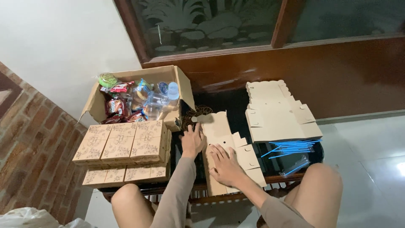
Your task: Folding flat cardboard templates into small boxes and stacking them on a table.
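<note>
A flat unfolded cardboard box blank (219, 135) lies on a small dark table (314, 154) in front of me. My left hand (193, 141) rests on its left edge with the fingers spread. Flat on the blank's middle panel lies my right hand (226, 165), palm down, near its side flaps. Neither hand grips anything. Both forearms wear beige sleeves, and my bare knees frame the table's near side.
A stack of flat blanks (276, 112) lies to the right, with blue straws (291, 148) in front of it. Folded patterned boxes (124, 145) are stacked at left. An open carton (179, 84) behind them holds snacks and water cups. A dark wooden door stands behind.
</note>
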